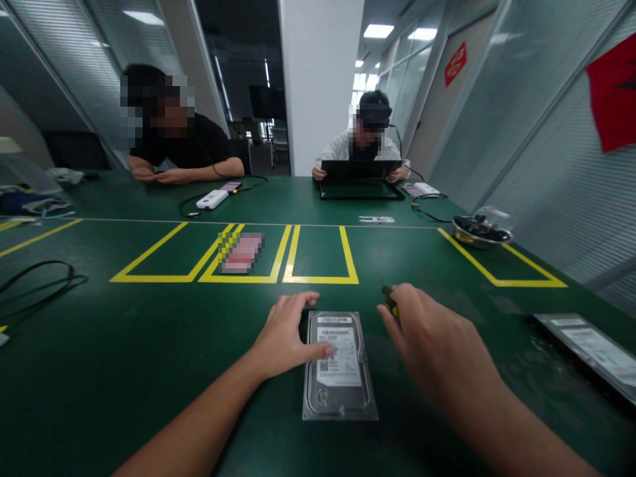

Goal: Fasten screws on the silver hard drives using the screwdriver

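Note:
A silver hard drive [340, 401] with a white label lies flat on the green table before me. My left hand [288, 334] reaches over its left edge. The thumb rests on the label, and the other fingers stretch past the drive's upper left corner, apart from the thumb. To the right of the drive, my right hand [427, 331] is closed round what looks like a small black-and-yellow screwdriver [389, 302]. Only one end of it shows between thumb and fingers; the rest is hidden by the hand.
Another hard drive [591, 351] lies at the right. A metal bowl [481, 235] with dark things stands at the back right. Yellow tape [322, 279] marks boxes, one with a blurred pink item [243, 253]. Across the table, one person holds a black frame [362, 180]; another leans at left.

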Demonstrator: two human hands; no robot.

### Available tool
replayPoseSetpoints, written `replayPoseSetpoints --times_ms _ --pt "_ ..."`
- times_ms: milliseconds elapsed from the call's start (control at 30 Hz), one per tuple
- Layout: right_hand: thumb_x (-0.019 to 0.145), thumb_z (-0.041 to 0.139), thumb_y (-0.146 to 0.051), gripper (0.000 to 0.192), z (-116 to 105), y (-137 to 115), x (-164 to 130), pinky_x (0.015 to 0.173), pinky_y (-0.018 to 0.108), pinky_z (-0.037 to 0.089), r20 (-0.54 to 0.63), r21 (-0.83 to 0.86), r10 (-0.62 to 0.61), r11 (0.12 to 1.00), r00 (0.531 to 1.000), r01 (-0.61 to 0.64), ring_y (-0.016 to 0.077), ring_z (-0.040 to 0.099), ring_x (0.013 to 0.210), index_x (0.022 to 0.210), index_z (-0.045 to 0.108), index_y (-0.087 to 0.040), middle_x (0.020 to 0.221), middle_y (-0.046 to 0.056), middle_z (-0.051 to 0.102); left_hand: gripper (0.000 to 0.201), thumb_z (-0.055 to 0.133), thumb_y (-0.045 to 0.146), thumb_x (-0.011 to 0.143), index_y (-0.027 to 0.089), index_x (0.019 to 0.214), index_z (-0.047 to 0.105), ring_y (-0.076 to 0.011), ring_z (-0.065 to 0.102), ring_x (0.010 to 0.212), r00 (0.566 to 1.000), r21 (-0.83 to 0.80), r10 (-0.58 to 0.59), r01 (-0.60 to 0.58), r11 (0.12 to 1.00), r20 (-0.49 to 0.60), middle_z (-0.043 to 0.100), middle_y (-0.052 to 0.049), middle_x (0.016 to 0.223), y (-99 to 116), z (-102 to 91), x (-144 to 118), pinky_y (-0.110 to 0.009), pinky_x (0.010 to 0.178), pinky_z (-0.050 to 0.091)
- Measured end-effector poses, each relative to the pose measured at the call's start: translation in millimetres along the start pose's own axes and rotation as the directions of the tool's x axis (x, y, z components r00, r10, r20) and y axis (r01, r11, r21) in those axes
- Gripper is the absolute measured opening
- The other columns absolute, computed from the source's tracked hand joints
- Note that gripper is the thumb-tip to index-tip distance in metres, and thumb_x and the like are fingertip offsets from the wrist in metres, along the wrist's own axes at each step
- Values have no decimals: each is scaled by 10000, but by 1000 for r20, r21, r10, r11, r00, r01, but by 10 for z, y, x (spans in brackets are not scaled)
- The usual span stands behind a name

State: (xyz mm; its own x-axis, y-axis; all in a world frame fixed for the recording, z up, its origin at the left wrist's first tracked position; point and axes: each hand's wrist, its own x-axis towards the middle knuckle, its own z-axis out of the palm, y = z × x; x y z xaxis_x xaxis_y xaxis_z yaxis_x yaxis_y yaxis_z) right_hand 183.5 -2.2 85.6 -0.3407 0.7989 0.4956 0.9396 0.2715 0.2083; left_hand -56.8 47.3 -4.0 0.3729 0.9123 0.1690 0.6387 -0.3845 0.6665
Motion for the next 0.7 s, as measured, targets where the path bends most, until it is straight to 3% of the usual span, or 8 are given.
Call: replayPoseSetpoints --times_ms 167,367,600,700 --pt "916 456 -133 102 360 71 -376 517 285 469 6 -1 -97 995 995 97 186 630 590 841 497 -189 825 77 651 943 781 653 623 283 1399 391 -362 452 1189 999 -2 -30 30 1000 42 579 -83 1276 18 -4 9 -497 974 359" --pt "924 408 -119 187 613 55 -671 637 335 584 46 115 -191 976 981 185 207 678 737 951 591 -149 1022 151 677 921 789 631 603 277 1374 433 -354 494 1121 997 -28 -65 67 997 51 619 -72 1205 19 -11 37 -480 941 360" --pt "895 475 -133 231 607 59 -769 793 447 601 72 311 -164 941 984 134 271 660 940 1036 657 -136 1104 174 638 918 793 638 607 281 1367 422 -338 505 1114 996 -18 -74 75 997 56 624 -54 1196 24 -9 45 -455 943 350" --pt "937 485 -234 274 545 87 -827 897 468 569 112 407 -138 910 984 81 283 604 1120 1144 654 -178 1257 169 595 912 790 639 618 286 1369 412 -336 505 1117 996 -21 -73 74 997 57 620 -52 1196 26 -4 46 -456 946 347"
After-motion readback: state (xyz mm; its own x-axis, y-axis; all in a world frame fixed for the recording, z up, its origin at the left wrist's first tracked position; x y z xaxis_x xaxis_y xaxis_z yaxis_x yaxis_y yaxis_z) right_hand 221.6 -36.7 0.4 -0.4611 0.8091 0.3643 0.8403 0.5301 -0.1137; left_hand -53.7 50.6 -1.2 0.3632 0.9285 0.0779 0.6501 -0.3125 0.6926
